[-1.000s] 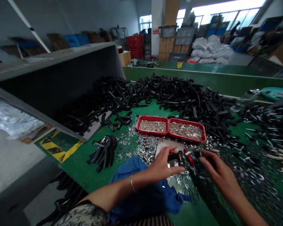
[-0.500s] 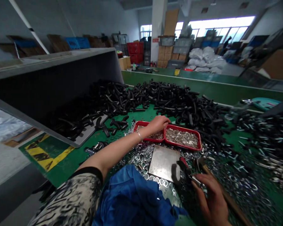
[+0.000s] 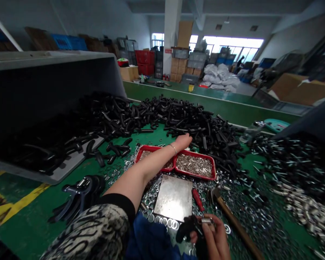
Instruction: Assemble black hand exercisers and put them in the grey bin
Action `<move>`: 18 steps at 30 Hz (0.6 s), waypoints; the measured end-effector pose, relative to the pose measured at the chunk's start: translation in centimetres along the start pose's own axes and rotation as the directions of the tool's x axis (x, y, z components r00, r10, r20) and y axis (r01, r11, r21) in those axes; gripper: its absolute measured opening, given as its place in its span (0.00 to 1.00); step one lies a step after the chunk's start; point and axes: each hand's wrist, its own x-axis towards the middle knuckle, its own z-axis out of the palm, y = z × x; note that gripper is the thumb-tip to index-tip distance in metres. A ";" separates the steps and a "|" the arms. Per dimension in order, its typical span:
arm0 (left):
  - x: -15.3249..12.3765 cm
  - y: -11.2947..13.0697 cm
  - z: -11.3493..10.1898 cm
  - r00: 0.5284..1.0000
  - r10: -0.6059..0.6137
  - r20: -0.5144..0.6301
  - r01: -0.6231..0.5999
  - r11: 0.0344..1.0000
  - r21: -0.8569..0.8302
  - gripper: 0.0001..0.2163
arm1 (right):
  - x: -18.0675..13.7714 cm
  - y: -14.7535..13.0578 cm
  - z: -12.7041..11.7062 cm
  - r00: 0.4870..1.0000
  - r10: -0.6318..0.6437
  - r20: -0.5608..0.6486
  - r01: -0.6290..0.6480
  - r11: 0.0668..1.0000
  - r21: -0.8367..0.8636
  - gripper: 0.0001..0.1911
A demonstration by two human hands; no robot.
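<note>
My left hand (image 3: 183, 141) reaches across the red trays (image 3: 214, 176) to the near edge of a heap of black curved handles (image 3: 178, 112). Its fingers point away from me and are hidden, so a grip cannot be made out. Low in the view, my right hand (image 3: 218, 236) closes round a black handle (image 3: 186, 227) fitted with a coiled metal spring (image 3: 206, 220). Just beyond that hand, a red-handled tool (image 3: 198, 199) lies beside a flat metal plate (image 3: 173, 198). Small metal pins (image 3: 195, 164) fill the right tray.
A hammer (image 3: 237, 218) lies to the right among loose metal rings. Grouped dark handles (image 3: 81, 196) rest at left, before a grey bin (image 3: 119, 77) tipped on its side. Black-headed bolts (image 3: 260, 180) and metal sleeves (image 3: 308, 206) are heaped at right.
My left hand has moved from above the trays to the black heap beyond. The right hand has turned, bringing the handle and spring nearer to me. The view has shifted right.
</note>
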 end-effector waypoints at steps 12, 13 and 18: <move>-22.2 3.6 -1.5 0.998 -0.024 -0.054 -0.057 -0.144 -0.988 0.19 | 1.3 -1.4 -0.2 0.951 0.265 0.161 -0.307 0.879 0.364 0.24; -24.4 4.1 -0.4 0.999 -0.033 0.002 -0.005 -0.225 -0.974 0.23 | 1.2 -1.4 -0.1 0.945 0.277 0.172 -0.323 0.874 0.364 0.23; -30.2 6.2 4.3 0.967 -0.122 0.222 0.183 -0.265 -0.947 0.19 | 1.9 -2.0 0.7 0.972 0.166 0.164 -0.185 0.977 0.110 0.23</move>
